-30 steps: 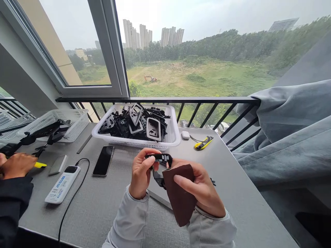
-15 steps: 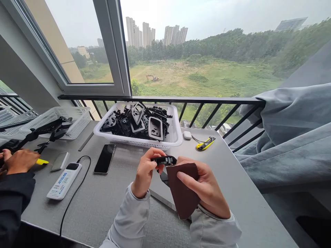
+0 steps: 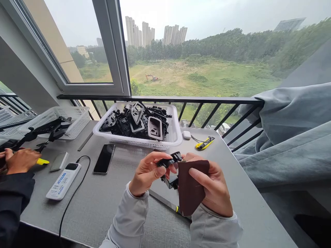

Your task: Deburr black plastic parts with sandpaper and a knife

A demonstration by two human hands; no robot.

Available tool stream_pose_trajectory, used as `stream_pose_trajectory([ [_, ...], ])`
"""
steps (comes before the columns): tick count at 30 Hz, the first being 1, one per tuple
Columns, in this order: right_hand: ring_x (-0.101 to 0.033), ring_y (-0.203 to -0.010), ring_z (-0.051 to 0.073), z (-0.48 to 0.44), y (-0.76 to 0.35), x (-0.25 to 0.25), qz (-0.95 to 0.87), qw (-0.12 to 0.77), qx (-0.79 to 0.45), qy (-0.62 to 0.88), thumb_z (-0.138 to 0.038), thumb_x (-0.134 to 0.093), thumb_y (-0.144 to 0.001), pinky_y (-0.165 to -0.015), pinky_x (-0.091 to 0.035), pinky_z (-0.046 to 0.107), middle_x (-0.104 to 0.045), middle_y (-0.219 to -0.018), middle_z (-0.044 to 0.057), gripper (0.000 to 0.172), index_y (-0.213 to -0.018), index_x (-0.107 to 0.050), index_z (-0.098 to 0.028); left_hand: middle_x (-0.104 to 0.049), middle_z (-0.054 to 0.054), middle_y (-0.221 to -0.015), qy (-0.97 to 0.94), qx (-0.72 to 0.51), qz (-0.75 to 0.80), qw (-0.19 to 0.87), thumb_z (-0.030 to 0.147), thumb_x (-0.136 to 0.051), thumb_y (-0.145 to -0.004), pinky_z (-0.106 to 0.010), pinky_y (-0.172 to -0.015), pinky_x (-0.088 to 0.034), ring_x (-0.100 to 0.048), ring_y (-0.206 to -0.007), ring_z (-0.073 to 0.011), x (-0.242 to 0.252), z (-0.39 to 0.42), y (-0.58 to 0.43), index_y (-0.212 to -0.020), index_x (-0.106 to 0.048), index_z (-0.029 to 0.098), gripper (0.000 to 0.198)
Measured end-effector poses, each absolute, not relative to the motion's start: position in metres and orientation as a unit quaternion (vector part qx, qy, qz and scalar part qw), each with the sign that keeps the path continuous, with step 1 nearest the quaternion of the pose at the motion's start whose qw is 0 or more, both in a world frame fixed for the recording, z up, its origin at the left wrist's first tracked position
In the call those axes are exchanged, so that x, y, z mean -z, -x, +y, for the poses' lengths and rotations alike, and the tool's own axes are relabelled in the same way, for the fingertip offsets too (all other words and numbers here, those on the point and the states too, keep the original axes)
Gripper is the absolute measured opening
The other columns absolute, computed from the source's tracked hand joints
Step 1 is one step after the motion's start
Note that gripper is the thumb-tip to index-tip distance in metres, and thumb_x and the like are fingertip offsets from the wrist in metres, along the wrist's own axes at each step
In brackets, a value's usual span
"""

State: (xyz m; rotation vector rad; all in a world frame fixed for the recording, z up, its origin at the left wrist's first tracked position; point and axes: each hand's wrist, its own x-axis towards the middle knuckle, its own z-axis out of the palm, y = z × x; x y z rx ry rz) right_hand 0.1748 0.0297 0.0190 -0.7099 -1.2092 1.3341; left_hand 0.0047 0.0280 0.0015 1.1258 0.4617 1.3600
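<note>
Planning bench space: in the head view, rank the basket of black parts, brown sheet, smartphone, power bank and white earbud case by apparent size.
1. Basket of black parts
2. Brown sheet, though nearness to the camera enlarges it
3. Smartphone and power bank: too alike to rank
4. White earbud case

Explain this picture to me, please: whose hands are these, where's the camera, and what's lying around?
There is no machine here, only a person working with bare hands. The picture comes from a camera worn on that person's head, looking forward and down. The left hand holds a black plastic part; the right hand holds a dark brown sheet close beside it. On the grey table beyond stands a white basket of mostly black pieces. There are also a phone, a white device with a cable and a yellow-and-black cutter. The dark sleeve at the far left belongs to someone else.
</note>
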Motion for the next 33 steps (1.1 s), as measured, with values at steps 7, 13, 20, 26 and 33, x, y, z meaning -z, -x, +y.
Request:
stream_pose_trajectory([
  [7, -0.053, -0.066, 0.015, 0.026, -0.176, -0.028, -0.561, 0.535, -0.527, 0.348, -0.033, -0.067, -0.079, -0.053, -0.041, 0.024, -0.055, -0.072, 0.002, 0.016, -0.072, -0.070, -0.018, -0.068, -0.007, -0.076, -0.520, -0.548, 0.258, 0.602, 0.043, -0.065, -0.082, -0.024, -0.058, -0.041, -0.053, -0.063, -0.0129, 0.001, 0.030, 0.000, -0.118, -0.069, 0.018, 0.044],
  [13, -0.046, -0.054, 0.009, 0.023, -0.174, -0.036, -0.609, 0.485, -0.498, 0.381, -0.029, -0.061, -0.082, -0.045, -0.036, 0.019, -0.051, -0.071, -0.001, 0.017, -0.071, -0.068, -0.018, -0.065, -0.009, -0.085, -0.569, -0.505, 0.292, 0.579, 0.047, -0.058, -0.086, -0.025, -0.062, -0.040, -0.050, -0.071, -0.0145, -0.001, 0.030, 0.002, -0.122, -0.067, 0.020, 0.046],
  [20, -0.048, -0.055, 0.010, 0.022, -0.178, -0.043, -0.660, 0.435, -0.468, 0.395, -0.027, -0.057, -0.083, -0.047, -0.038, 0.020, -0.053, -0.068, 0.000, 0.022, -0.067, -0.068, -0.017, -0.062, -0.006, -0.081, -0.611, -0.466, 0.301, 0.564, 0.042, -0.054, -0.089, -0.025, -0.064, -0.039, -0.052, -0.074, -0.0142, -0.001, 0.032, 0.005, -0.122, -0.067, 0.020, 0.041],
  [26, -0.047, -0.053, 0.009, 0.021, -0.180, -0.041, -0.645, 0.437, -0.482, 0.401, -0.027, -0.058, -0.082, -0.045, -0.037, 0.020, -0.051, -0.067, 0.000, 0.019, -0.072, -0.070, -0.017, -0.061, -0.006, -0.078, -0.587, -0.464, 0.317, 0.583, 0.046, -0.056, -0.087, -0.025, -0.062, -0.039, -0.051, -0.071, -0.0137, 0.001, 0.032, 0.003, -0.119, -0.068, 0.018, 0.044],
  [33, -0.046, -0.053, 0.010, 0.021, -0.179, -0.042, -0.651, 0.427, -0.488, 0.396, -0.029, -0.060, -0.081, -0.044, -0.035, 0.019, -0.050, -0.065, 0.000, 0.023, -0.063, -0.064, -0.016, -0.062, -0.006, -0.079, -0.561, -0.486, 0.309, 0.595, 0.045, -0.059, -0.086, -0.024, -0.061, -0.040, -0.052, -0.069, -0.0126, -0.002, 0.032, 0.000, -0.113, -0.071, 0.019, 0.039],
])
